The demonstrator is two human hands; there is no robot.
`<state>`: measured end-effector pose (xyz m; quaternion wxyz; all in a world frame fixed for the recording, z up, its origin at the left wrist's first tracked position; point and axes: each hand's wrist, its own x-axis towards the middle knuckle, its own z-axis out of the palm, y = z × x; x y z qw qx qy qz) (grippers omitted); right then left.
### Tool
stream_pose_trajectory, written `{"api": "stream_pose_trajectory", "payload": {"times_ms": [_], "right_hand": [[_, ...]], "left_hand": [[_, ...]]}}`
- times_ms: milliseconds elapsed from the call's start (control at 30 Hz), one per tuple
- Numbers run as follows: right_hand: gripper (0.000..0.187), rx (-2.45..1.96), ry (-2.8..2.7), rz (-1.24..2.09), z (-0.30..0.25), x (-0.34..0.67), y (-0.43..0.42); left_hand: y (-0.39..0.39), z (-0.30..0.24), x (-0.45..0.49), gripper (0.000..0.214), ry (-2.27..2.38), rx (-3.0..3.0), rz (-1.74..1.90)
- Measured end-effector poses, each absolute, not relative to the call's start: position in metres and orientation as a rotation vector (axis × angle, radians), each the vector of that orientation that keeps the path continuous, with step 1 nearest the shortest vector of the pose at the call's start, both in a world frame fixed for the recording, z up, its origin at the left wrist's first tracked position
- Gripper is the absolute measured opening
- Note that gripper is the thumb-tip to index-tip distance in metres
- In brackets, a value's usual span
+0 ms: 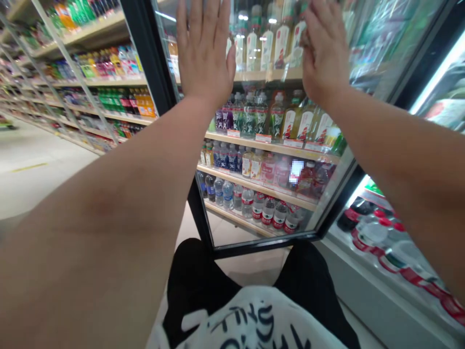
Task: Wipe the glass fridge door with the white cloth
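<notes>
An open glass door (261, 242) with a black frame stands in front of me, and rows of drink bottles show through or in its pane. My left hand (207, 53) lies flat against the upper left of the glass, its fingers stretched and slightly apart, holding nothing. Against the upper right of the pane is my right hand (325, 48), tilted, with its fingers together and partly bent. Something small and greyish shows at its finger side; I cannot make out what it is. Both fingertips reach the top edge of the view.
To the right is the lit cooler, with large red-capped water bottles (378, 228) above its white base (381, 300). Long shelves (105, 82) of drinks run along the left beside a pale floor (43, 169). My knees in black trousers (308, 271) are close beneath the door.
</notes>
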<state>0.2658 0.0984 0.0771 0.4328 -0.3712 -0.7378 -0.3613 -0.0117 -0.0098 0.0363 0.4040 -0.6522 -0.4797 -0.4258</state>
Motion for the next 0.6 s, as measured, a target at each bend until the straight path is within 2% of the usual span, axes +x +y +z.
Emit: {"api": "stream_pose_trajectory", "payload": {"times_ms": [200, 367, 500, 600], "right_hand": [[0.068, -1.021, -1.565, -0.773, 0.068, 0.279, 0.100], [0.064, -0.719, -1.907, -0.939, 0.045, 0.276, 0.081], [0.079, -1.139, -1.559, -0.697, 0.063, 0.285, 0.089], [0.080, -1.243, -1.390, -0.578, 0.070, 0.294, 0.097]], "left_hand": [[-0.008, 0.037, -0.008, 0.077, -1.255, -1.585, -1.017], [-0.017, 0.036, -0.002, 0.080, -1.350, -1.593, -0.929], [-0.008, 0.035, -0.010, 0.074, -1.253, -1.577, -0.972], [0.005, 0.034, -0.016, 0.073, -1.226, -1.518, -0.988]]}}
